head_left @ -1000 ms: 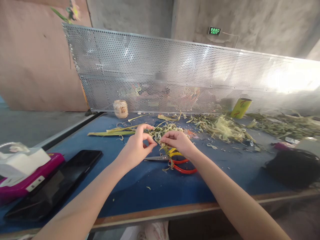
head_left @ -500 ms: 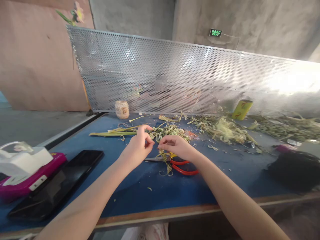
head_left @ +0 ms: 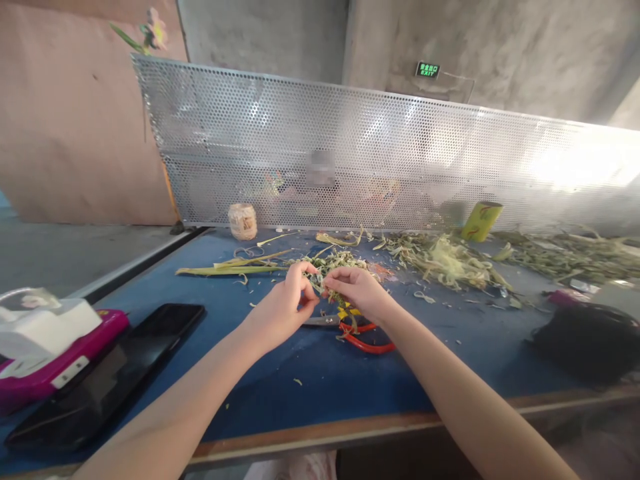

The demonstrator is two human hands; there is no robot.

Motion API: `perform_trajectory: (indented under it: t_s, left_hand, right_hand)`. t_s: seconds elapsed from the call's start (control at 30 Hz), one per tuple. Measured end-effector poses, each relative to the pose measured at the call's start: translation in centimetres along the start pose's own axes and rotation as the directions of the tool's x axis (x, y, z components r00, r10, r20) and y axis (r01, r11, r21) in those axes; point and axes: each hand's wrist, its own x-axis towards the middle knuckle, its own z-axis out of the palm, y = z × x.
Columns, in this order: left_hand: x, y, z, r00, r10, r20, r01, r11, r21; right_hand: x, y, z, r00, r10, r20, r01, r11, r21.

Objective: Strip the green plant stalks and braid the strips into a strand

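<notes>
My right hand (head_left: 364,291) pinches a strip of dried leaf (head_left: 355,321) that hangs below its fingers over the scissors. Just left of it, my left hand (head_left: 287,305) has its fingers curled toward the thumb; whatever lies between the tips is too small to make out. Under and between the hands lie scissors with red handles (head_left: 370,343), blades pointing left, partly covered by the right hand. Behind both hands spreads a pile of pale green dried plant strips (head_left: 345,261). Long flat stalks (head_left: 225,269) lie left of that pile.
On the left a black phone (head_left: 107,373) lies beside a magenta power strip (head_left: 113,327) with a white plug. A twine roll (head_left: 243,222) and a yellow-green tube (head_left: 481,221) stand before the perforated metal screen (head_left: 300,120). More dried leaves (head_left: 445,263) and a black object (head_left: 585,343) are right.
Both hands have shifted slightly right, the left one closer to the right. The leaf strip under the right hand has swung and now hangs shorter over the scissors.
</notes>
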Motion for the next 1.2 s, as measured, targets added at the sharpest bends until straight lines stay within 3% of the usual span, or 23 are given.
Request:
perform_trajectory:
  t_s: [0.2,0.6,0.8,0.97,1.07,1.2]
  left_hand:
    - [0.0,-0.1,-0.4,0.996,-0.042,-0.083,0.026,0.983,-0.184]
    - [0.3,0.9,-0.8,0.981,-0.190,-0.046,0.152,0.890,-0.429]
    - [0.3,0.7,-0.7,0.987,-0.157,-0.017,0.138,0.911,-0.389]
    - [0.3,0.3,-0.4,0.993,-0.100,-0.062,0.074,0.940,-0.334]
    - [0.2,0.3,-0.4,0.994,-0.046,-0.102,0.019,0.969,-0.248]
    - [0.0,0.5,-0.8,0.981,0.001,-0.193,-0.038,0.982,-0.187]
  right_hand:
    - [0.1,-0.2,-0.2,0.988,-0.154,0.017,0.153,0.944,-0.292]
    - [-0.2,-0.2,-0.4,0.967,-0.192,0.166,0.247,0.864,-0.439]
    - [-0.7,-0.9,0.0,0.966,-0.190,0.173,0.257,0.760,-0.597]
    - [-0.9,-1.1,0.3,0.940,-0.264,0.216,0.341,0.695,-0.634]
    - [-1.0,-0.9,0.3,0.939,-0.284,0.194,0.342,0.717,-0.607]
    - [-0.8,-0.5,0.3,0.958,-0.239,0.158,0.285,0.861,-0.422]
